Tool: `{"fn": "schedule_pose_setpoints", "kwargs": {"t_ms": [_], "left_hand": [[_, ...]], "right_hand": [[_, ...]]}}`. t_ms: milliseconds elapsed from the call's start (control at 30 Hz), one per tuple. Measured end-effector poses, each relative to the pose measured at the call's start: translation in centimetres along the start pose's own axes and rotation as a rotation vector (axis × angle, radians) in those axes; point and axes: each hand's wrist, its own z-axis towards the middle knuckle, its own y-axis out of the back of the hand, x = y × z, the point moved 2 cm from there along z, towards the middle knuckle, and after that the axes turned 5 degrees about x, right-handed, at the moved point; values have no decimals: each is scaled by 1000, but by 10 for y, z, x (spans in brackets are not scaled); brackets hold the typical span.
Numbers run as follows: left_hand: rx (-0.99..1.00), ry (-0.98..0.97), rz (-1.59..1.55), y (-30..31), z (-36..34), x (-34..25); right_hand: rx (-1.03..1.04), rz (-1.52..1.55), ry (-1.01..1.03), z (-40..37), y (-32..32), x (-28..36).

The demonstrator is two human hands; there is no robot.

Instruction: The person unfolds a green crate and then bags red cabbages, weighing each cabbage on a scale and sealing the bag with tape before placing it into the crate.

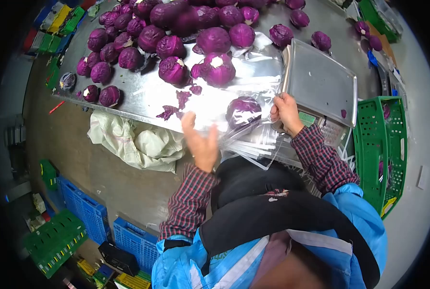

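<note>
A red cabbage [244, 111] sits inside a clear plastic bag [259, 126] at the table's front edge. My right hand [287, 113] pinches the edge of that bag, to the right of the cabbage. Slightly blurred, my left hand [200, 144] is held up left of the bag with its fingers apart and nothing in it. More clear bags [253, 147] lie stacked under the bagged cabbage. Loose purple leaves [182, 98] are scattered on the metal table [150, 98] beyond my left hand.
Many red cabbages [171, 47] are heaped on the table's far side. A scale's metal pan [323, 79] stands right of my right hand. Further right is a green crate [371, 139]. A white sack [135, 144] sits below the table's front edge.
</note>
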Motion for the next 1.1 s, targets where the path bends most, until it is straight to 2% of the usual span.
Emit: {"fn": "schedule_pose_setpoints", "kwargs": {"t_ms": [33, 100, 167, 200, 233, 300, 367, 400, 433, 467, 500, 567, 633, 667, 700, 767, 800, 833, 867, 900, 933, 967, 1000, 1033, 1067, 1100], "left_hand": [[163, -231, 34, -9, 18, -22], [507, -353, 312, -39, 39, -37], [761, -235, 419, -69, 34, -4], [865, -52, 159, -75, 40, 4], [878, -69, 151, -78, 43, 10], [847, -135, 14, -77, 45, 15], [869, -149, -25, -78, 51, 23], [905, -58, -88, -78, 56, 31], [944, 38, -149, -81, 61, 42], [1008, 126, -311, -88, 64, 65], [1151, 392, -553, -82, 74, 54], [1253, 615, -782, -70, 84, 37], [1319, 884, -1044, -57, 87, 26], [1337, 919, -1110, -56, 90, 12], [1382, 874, -1202, -64, 93, 2], [1475, 915, -1318, -86, 101, -20], [1461, 831, -1320, -105, 105, -30], [1364, 983, -1434, -123, 109, -66], [1428, 930, -1407, -156, 111, -47], [1483, 794, -1163, -175, 119, -88], [1433, 600, -1045, -180, 125, -130], [1317, 560, -919, -209, 126, -126], [1325, 541, -873, -224, 125, -134], [1336, 522, -823, -238, 124, -141], [1373, 378, -672, -266, 122, -126], [1372, 338, -538, -257, 117, -155]], "right_hand": [[9, -13, 12, 0, 2, 0], [-7, -47, 7, 4, 5, 4], [-86, -790, 359, -2, 4, 18], [-180, -979, 573, -20, -8, 37], [-202, -981, 566, -26, -15, 50], [71, -1262, 957, -36, -34, 67], [388, -1177, 401, -20, -42, 27], [361, -845, 478, -6, -42, 3], [318, -839, 469, 0, -43, 8], [332, -791, 295, 8, -44, 13], [345, -733, 122, 11, -46, 22], [266, -664, 83, -2, -35, 44], [406, -336, 154, -18, -18, 68], [417, -201, 188, -23, -3, 79], [341, -486, 287, -28, 17, 93], [102, -728, 544, -35, 49, 95], [295, -101, 349, -40, 58, 99], [296, 190, 231, -50, 69, 103], [146, 267, 287, -46, 80, 100], [-2, 342, 340, -37, 95, 93], [2, 344, 344, -29, 112, 90], [-146, 298, 272, -21, 136, 86], [-293, 255, 203, -12, 159, 82], [-292, 266, 215, -3, 172, 75], [-356, 157, 193, 6, 184, 63], [-421, 47, 168, 13, 194, 56]]}}
